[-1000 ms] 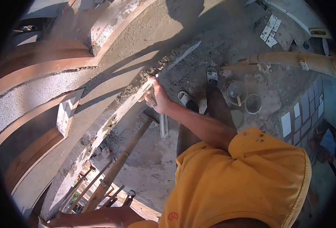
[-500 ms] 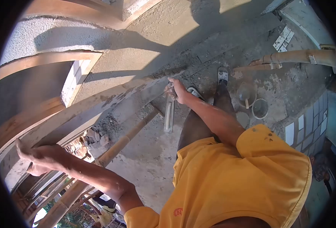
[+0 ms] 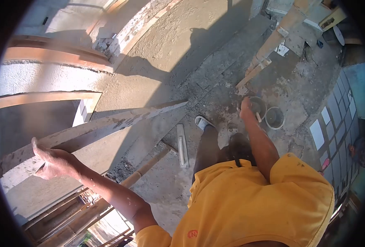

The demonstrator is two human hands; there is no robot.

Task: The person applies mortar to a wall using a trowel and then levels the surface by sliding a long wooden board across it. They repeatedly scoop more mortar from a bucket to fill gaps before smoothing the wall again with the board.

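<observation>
My left hand grips the near end of a long straight board, its thumb over the top edge. Grey mortar smears the board, which runs along the plastered wall with its far end low by the floor. My right hand hangs off the board, near a round bucket with a short handle sticking out; its fingers are too small and hidden to read. Beside my foot a long plastering float lies on the floor, handle up.
A second round bucket stands to the right. A bamboo pole slants at the lower left, and a thicker pole stands at the upper right. Grey and white tiles line the right side. Window frames open in the wall.
My right hand has left the board's far end and moved right toward the buckets. My left hand stays on the board. The view has turned, and my feet have shifted.
</observation>
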